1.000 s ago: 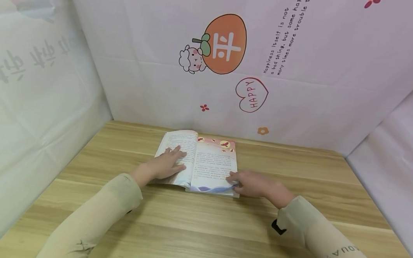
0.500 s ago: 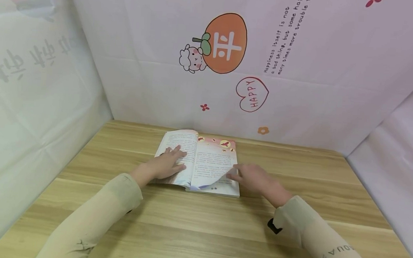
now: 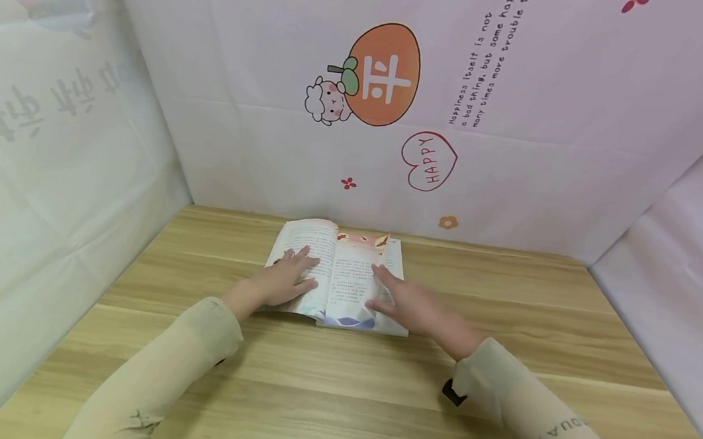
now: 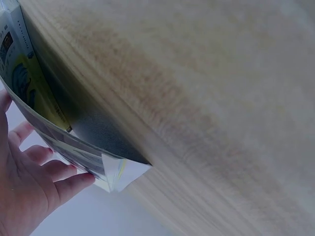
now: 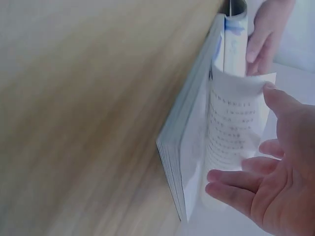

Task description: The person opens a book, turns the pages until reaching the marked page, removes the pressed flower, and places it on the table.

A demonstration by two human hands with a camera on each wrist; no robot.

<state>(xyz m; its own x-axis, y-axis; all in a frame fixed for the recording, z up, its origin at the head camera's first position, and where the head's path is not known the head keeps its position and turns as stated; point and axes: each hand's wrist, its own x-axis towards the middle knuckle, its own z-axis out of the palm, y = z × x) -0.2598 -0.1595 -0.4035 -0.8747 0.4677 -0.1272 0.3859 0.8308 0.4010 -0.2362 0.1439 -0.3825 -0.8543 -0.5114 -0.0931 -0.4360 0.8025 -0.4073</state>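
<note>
An open book [image 3: 310, 237] with printed text lies on the wooden table near the back wall. My left hand [image 3: 281, 280] rests spread on its left-hand pages; in the left wrist view the fingers [image 4: 74, 184] lie along bowed pages, and part of a yellow and blue cover [image 4: 29, 83] shows beneath. On the other side, a single page [image 3: 351, 279] curls up at its right edge, with the fairly straight fingers of my right hand [image 3: 409, 307] against it. From the right wrist, the thumb touches the edge of the raised page [image 5: 229, 120], above the thick page block [image 5: 172, 157].
The wooden table [image 3: 319, 390] stretches in front of the book and to both sides. A white printed wall sheet [image 3: 259, 155] rises right behind it. More white sheets close off the left [image 3: 73, 185] and right [image 3: 682, 276] sides.
The right hand has moved left from the page's lower right corner. The page's corner lifted first; now its whole right edge is raised and bent leftward. The left hand has stayed nearly still.
</note>
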